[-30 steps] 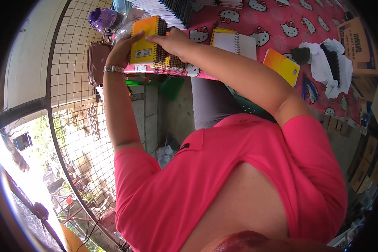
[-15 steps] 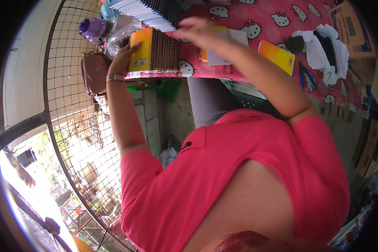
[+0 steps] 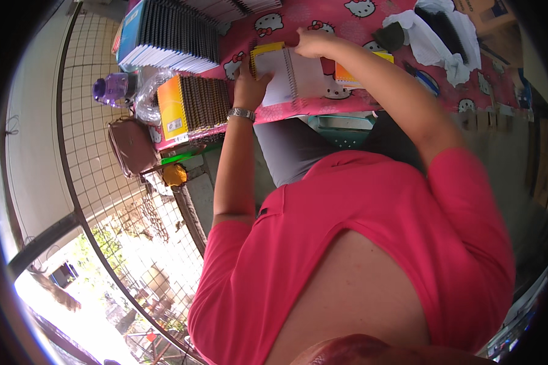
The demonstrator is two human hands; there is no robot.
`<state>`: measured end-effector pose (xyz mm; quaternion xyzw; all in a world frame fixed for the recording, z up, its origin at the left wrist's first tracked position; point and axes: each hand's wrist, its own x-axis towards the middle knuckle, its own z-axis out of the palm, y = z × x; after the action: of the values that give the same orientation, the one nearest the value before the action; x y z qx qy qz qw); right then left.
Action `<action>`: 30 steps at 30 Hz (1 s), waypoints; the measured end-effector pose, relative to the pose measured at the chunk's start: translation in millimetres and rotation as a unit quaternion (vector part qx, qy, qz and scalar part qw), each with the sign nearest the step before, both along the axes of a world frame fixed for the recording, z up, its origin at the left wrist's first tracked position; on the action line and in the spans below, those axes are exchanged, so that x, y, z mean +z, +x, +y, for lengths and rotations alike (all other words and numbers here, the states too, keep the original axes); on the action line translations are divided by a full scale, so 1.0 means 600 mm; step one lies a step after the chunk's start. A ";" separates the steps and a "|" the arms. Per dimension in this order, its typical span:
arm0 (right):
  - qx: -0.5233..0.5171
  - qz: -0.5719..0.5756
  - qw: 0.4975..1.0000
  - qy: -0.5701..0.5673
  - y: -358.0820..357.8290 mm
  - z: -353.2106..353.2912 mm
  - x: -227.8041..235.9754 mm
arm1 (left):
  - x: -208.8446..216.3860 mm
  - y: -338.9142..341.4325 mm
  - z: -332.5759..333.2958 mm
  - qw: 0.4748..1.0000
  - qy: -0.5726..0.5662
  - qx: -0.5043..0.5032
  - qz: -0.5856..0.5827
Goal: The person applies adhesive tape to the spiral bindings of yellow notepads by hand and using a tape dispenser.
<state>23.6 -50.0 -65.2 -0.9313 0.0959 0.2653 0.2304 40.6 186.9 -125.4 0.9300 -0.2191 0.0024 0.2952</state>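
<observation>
An open spiral notebook [image 3: 273,78] lies before me, its white page left of the wire binding and a yellow edge showing at the top. My left hand [image 3: 251,86] is at its left edge, thumb and fingers apart, the thumb over the page. My right hand [image 3: 315,44] is at the top of the binding with fingertips drawn together; what they pinch, if anything, I cannot make out. Left of my left hand stands a row of yellow-orange spiral notebooks [image 3: 195,103]. Another yellow-orange notebook [image 3: 350,74] lies partly behind my right forearm.
Blue spiral notebooks [image 3: 170,39] stand in a stack at the far left of the pink patterned tablecloth [image 3: 298,12]. A purple bottle [image 3: 112,89], clear plastic [image 3: 149,100] and a brown bag [image 3: 131,146] are by the wire mesh. White wrapping [image 3: 411,36] and a cardboard box [image 3: 487,27] sit right.
My left hand has let go of the row of yellow notebooks and moved right to the open notebook. My right hand has moved to the top of its binding. The view has shifted right.
</observation>
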 end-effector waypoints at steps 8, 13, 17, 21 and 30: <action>-0.149 -0.011 0.818 0.556 -0.002 -0.010 0.033 | -0.001 -0.003 -0.019 0.933 -0.209 0.076 0.282; -0.207 -0.253 0.944 0.043 -0.076 0.114 -0.129 | 0.011 0.041 0.002 0.734 -0.371 0.186 0.537; -0.315 -0.191 0.903 0.221 -0.078 0.152 -0.109 | 0.001 0.029 -0.011 0.796 -0.303 0.175 0.494; -0.332 -0.216 0.777 0.489 -0.117 0.093 -0.028 | 0.091 -0.026 -0.069 0.826 -0.396 0.121 0.383; -0.073 -0.448 0.820 0.348 -0.268 -0.155 0.084 | 0.177 -0.150 -0.272 0.809 -0.496 -0.206 0.238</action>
<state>-136.9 -143.2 -14.9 -0.7953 -0.0487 -0.1834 0.5757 -49.3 23.5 -19.0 0.5620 -0.2970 -0.1716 0.7527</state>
